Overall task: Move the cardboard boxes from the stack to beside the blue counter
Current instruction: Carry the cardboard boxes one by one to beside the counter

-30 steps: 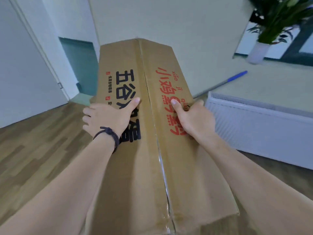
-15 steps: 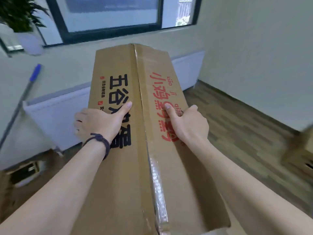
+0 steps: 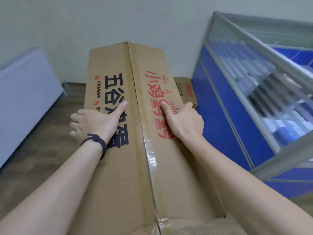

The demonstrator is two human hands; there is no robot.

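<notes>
I hold a long brown cardboard box (image 3: pixel 135 167) with black and red printed characters and a taped centre seam, raised in front of me. My left hand (image 3: pixel 94 122), with a dark cord on its wrist, grips the box's left edge, thumb on top. My right hand (image 3: pixel 183 122) grips the right edge, thumb on the red print. The blue counter (image 3: pixel 228 119) with a glass top stands at the right. Another cardboard box (image 3: pixel 186 90) lies on the floor beside the counter's far end, mostly hidden behind the held box.
A white radiator panel (image 3: pixel 25 99) runs along the left wall. Wood floor (image 3: pixel 33 158) shows between the radiator and the held box. A pale wall (image 3: pixel 118 22) closes the space ahead.
My view has swung right: the window, plant and blue-tipped pole have left the frame, and the blue counter with a box beside it has come into view. Both hands keep the same grip.
</notes>
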